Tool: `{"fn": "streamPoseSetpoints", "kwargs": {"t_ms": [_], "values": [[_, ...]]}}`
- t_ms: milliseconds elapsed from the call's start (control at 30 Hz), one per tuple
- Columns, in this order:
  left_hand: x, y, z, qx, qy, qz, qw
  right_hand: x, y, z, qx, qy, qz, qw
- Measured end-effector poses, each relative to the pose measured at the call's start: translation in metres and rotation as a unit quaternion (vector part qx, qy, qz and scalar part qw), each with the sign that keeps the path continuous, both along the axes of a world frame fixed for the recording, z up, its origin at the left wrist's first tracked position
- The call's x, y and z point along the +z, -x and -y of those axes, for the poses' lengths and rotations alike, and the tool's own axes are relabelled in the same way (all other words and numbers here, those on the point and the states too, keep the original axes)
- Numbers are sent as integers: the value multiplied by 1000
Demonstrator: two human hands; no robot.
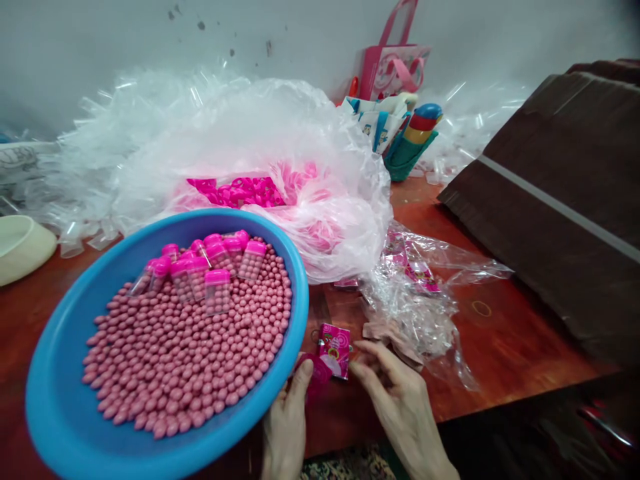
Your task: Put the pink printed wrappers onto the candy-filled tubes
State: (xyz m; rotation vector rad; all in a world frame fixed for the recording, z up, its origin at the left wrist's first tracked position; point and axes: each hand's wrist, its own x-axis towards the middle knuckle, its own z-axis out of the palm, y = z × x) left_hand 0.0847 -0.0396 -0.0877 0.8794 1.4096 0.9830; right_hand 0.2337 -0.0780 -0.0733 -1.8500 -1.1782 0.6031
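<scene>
My left hand (290, 417) is closed on a translucent pink plastic cap (319, 373), thumb on top, beside the rim of a blue basin (295, 313). A small printed pink packet (336, 341) sits just beyond the cap, which overlaps its lower edge. My right hand (395, 393) is at the packet's right side, thumb and forefinger curved with a gap between them; whether they touch the packet is unclear. In the basin lie many round pink candies (185, 360) and several clear tubes with pink caps (217, 293) filled with the same candies.
Behind the basin, a large plastic bag (320, 120) holds pink caps (245, 192). Clear empty tubes (150, 100) are heaped along the wall. A crumpled clear bag (415, 307) with pink packets lies ahead of my right hand. Brown cardboard (560, 187) stands at right.
</scene>
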Motion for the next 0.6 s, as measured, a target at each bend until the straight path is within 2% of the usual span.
{"fn": "streamPoseSetpoints", "kwargs": {"t_ms": [100,200,400,500,600], "values": [[14,-17,3,-16,83,118,989,11,17,7,70,22,-82,994],[24,-27,2,-3,126,192,973,8,31,10,88,25,-154,984],[28,-26,4,-2,171,246,954,-11,39,21,37,24,-193,980],[25,-33,10,-34,179,253,950,-12,35,32,-4,21,-188,982],[22,-51,19,-89,175,249,948,-13,25,45,-52,17,-179,982]]}}
